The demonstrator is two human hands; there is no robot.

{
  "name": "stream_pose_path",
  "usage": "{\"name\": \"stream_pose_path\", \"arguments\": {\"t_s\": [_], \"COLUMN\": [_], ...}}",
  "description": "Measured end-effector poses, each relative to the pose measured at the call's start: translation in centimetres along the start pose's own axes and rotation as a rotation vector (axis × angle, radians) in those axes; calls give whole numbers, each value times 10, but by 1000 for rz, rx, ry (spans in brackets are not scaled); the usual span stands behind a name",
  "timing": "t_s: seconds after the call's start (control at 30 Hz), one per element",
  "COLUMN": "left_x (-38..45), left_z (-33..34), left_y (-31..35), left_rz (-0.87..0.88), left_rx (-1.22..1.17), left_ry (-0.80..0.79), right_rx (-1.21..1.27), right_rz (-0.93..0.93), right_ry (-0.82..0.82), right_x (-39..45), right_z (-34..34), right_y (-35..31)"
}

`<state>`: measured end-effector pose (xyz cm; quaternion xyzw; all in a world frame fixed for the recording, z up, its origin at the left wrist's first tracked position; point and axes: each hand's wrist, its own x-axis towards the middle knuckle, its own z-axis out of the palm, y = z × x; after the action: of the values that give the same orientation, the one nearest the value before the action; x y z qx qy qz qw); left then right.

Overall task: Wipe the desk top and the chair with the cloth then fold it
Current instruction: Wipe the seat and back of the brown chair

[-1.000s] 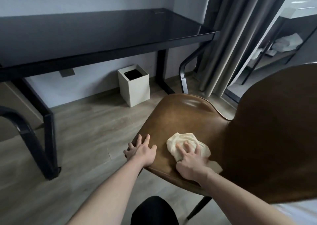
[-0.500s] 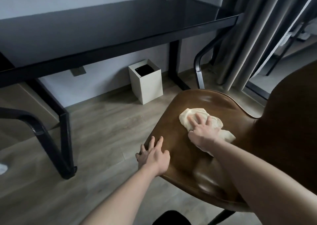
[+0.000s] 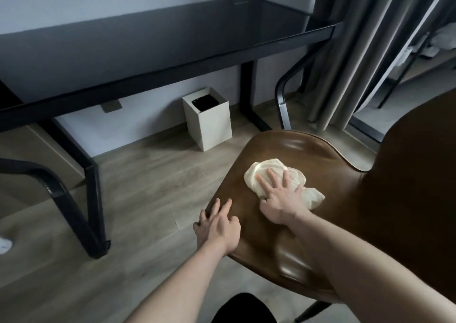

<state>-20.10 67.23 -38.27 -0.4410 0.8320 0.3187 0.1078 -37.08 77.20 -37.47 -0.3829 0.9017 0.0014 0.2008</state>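
Note:
A brown leather chair (image 3: 291, 150) fills the lower right, its seat facing me and its backrest rising at the right edge. On the seat lies a bunched cream cloth (image 3: 274, 169). My right hand (image 3: 280, 200) presses flat on the cloth with fingers spread. At the seat's left edge my left hand (image 3: 218, 226) grips the rim, fingers curled over it. The black glossy desk top (image 3: 153, 44) stretches across the upper left.
A white square bin (image 3: 209, 120) stands on the wooden floor under the desk against the wall. Black metal desk legs (image 3: 91, 199) stand at left and right. Grey curtains (image 3: 370, 51) hang at the upper right, a shelf behind them.
My right hand slid the cloth from the near part of the seat toward its middle. The left hand stayed on the seat's edge. The view shifted.

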Motion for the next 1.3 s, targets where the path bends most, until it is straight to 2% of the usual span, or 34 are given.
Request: {"name": "stream_pose_path", "arguments": {"t_s": [0.2,0.3,0.47,0.7,0.9,1.07,1.3], "left_x": [-8,-11,-7,14,23,24,5], "left_z": [-2,-2,-2,-3,-1,0,-5], "left_y": [-8,-12,-7,-7,-10,-9,-5], "left_rz": [-88,-134,-118,-56,-65,-73,-72], "left_rx": [-266,-372,-310,-106,-82,-67,-27], "left_ry": [184,235,247,105,107,81,42], "right_rx": [67,103,84,43,1,22,181], "right_rz": [-86,-101,-103,-77,-62,-73,165], "right_ry": [-35,-46,-50,9,1,-23,-58], "right_x": [-79,-92,-72,4,48,5,-99], "right_z": [30,31,26,7,-7,3,34], "right_y": [-18,-18,-17,-23,-32,-11,24]}}
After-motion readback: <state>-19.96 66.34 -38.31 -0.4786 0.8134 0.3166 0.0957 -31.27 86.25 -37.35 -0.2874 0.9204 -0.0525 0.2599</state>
